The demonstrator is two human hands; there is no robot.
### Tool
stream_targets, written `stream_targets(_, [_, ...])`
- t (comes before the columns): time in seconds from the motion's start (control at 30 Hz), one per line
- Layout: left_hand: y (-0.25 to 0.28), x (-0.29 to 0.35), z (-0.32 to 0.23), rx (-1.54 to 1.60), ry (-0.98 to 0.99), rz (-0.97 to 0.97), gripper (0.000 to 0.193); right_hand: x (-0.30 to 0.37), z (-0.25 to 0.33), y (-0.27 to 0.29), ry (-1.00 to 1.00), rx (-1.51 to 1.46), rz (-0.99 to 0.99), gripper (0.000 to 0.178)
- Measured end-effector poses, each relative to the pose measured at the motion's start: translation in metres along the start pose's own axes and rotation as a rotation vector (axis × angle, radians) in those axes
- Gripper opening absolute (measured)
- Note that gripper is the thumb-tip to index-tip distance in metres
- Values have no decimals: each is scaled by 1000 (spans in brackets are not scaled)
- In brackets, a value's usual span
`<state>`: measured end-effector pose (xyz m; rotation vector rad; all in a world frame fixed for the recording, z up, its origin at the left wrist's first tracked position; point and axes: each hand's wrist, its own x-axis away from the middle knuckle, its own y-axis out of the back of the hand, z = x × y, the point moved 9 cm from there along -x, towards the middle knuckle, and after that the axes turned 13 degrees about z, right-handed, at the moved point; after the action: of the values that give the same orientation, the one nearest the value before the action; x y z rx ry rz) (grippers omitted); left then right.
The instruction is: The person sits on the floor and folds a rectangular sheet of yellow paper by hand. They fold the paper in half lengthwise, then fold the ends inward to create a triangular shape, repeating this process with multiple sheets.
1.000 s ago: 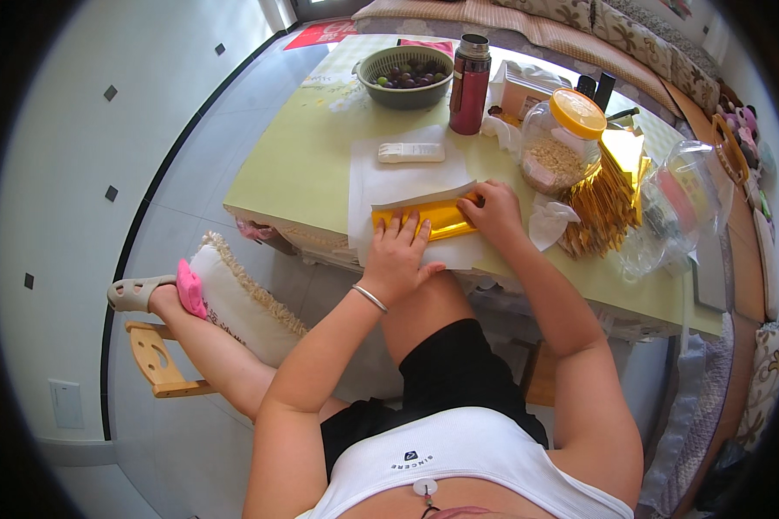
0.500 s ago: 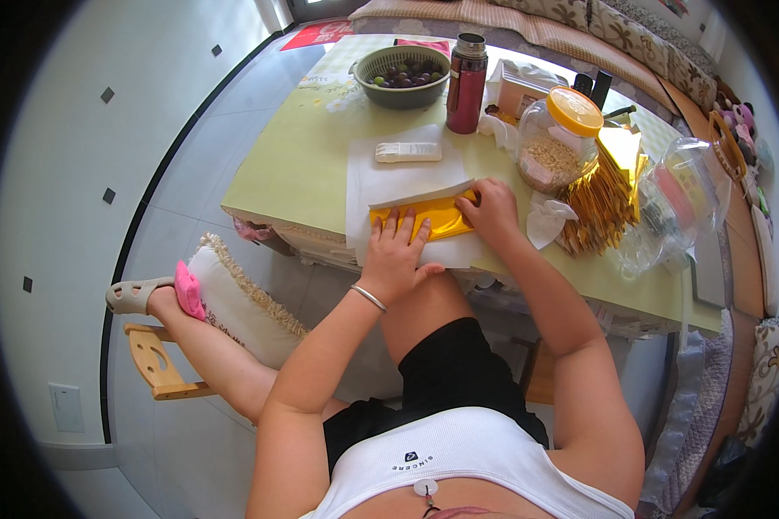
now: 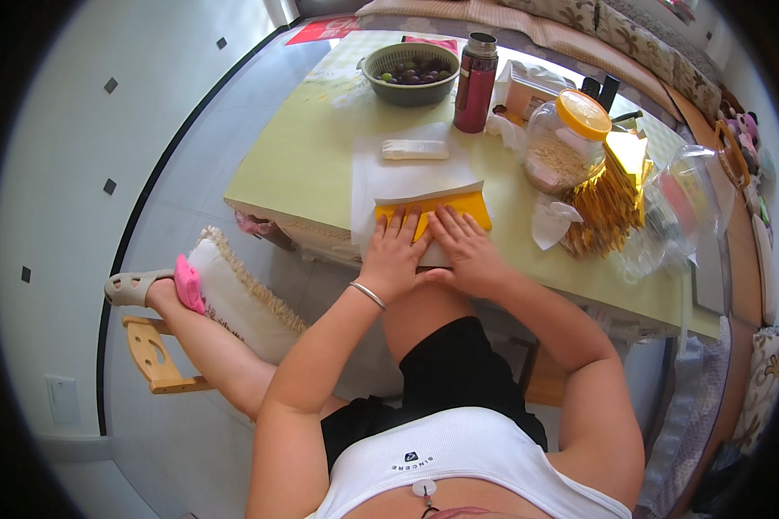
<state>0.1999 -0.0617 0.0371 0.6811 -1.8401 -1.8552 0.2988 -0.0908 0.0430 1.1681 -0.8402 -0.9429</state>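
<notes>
- The left hand (image 3: 395, 251) lies palm down, fingers slightly spread, on the left part of a shiny gold rectangular sheet with a pale strip along its far edge (image 3: 463, 208); it presses flat and is not clamped on anything.
- The right hand (image 3: 467, 246) lies palm down just beside it, fingers extended over the middle and right of the same gold sheet; it too is flat, with no pinch on the sheet; the thumbs meet or nearly meet at the near side, and I cannot tell which.
- The gold sheet lies near the front edge of a pale yellow-green table (image 3: 286, 164), over a thin white sheet (image 3: 368, 186); its pale far edge stands slightly raised.
- On the far part of the white sheet rests a white, narrow, bar-shaped object (image 3: 415, 150).
- Beyond, a grey-green plastic basket (image 3: 407, 93) holds dark and green round fruit (image 3: 414, 71); to its right stands a dark red metal flask (image 3: 474, 95), upright.
- Farther right are a clear rounded jar with an orange-yellow lid (image 3: 556, 160), partly filled with beige pieces; a fanned pile of folded gold foil (image 3: 610, 199); a crumpled white tissue (image 3: 552, 223) near the jar; and a clear plastic bag (image 3: 679, 208) beside the pile.
- A silver-coloured bangle (image 3: 369, 296) circles the left wrist.
</notes>
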Motion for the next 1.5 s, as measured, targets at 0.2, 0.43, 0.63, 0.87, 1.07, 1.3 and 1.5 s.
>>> stream_targets(0.2, [-3,29,20,91,101,85,97,29,-37,3,-73,37,15,97])
stream_targets(0.43, [14,44,38,-44,105,-90,57,30,-41,6,-96,3,25,88])
stream_targets(0.63, [36,32,25,-177,28,-320,29,24,-39,17,-112,23,-4,66])
stream_targets(0.87, [37,27,35,-318,20,-296,29,19,-33,33,-23,145,-196,36])
stream_targets(1.07, [53,20,56,-193,112,-341,29,11,-22,39,102,243,-378,10])
stream_targets(1.3, [46,-12,2,354,-7,-302,13,0,-15,43,52,10,-414,4])
stream_targets(1.5, [29,-11,35,607,284,-398,15,-15,-70,36,-132,-507,-196,18])
